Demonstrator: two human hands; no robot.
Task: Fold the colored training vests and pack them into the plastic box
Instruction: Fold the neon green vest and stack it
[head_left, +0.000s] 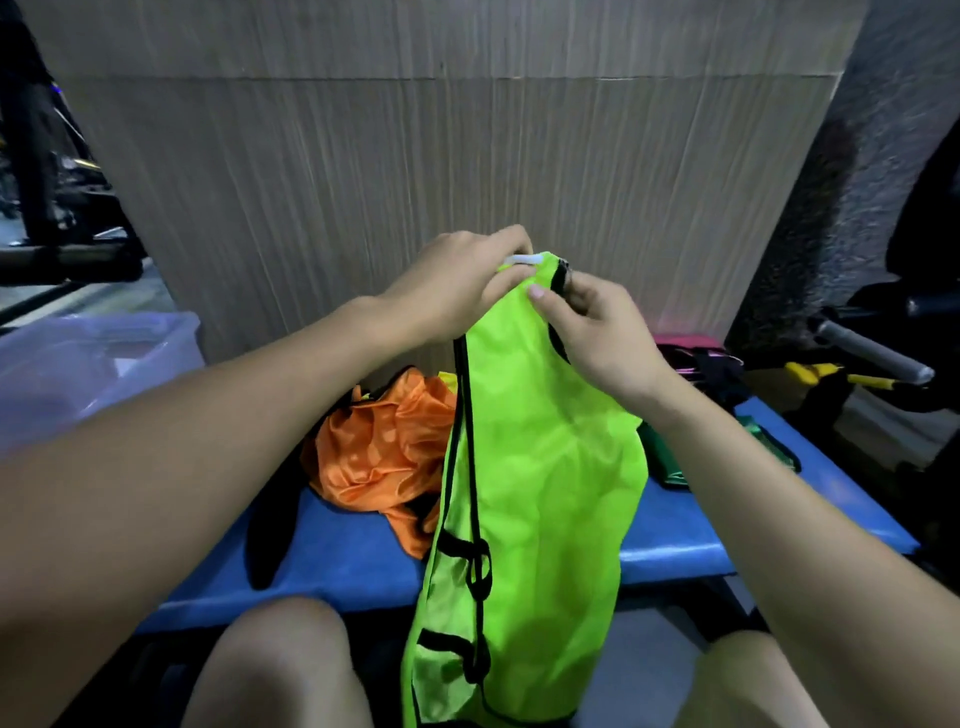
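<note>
Head view looks down over two bare forearms reaching forward above a blue counter (363, 561). Both hands hold up a neon green training vest (540, 467) by its top edge, and that vest is the thing to go by for everything else. The left hand (457, 280) has its fingers curled over the top of the vest, pinching the fabric beside a small white tag (522, 259). The right hand (597, 332) pinches the same top edge from the other side, thumb pressed on the green cloth and fingers bent round a black-trimmed strap. The two hands sit close together, nearly touching.

The vest hangs straight down from that grip, its lower part falling past the front edge of the counter and between the person's bare knees. Black binding runs down its left side, with short black elastic loops lower down.

Just left of the hanging vest lies a crumpled orange vest (384, 457), heaped on the counter. To the right of the green vest, partly hidden behind the right forearm, a dark green vest (670, 467) lies on the counter. Beyond it, further back and to the right, something pink and black (685, 348) rests near the wall. Well to the left of the green vest stands the clear plastic box (104, 358). A large sheet of cardboard (415, 156) stands upright behind the hands.
</note>
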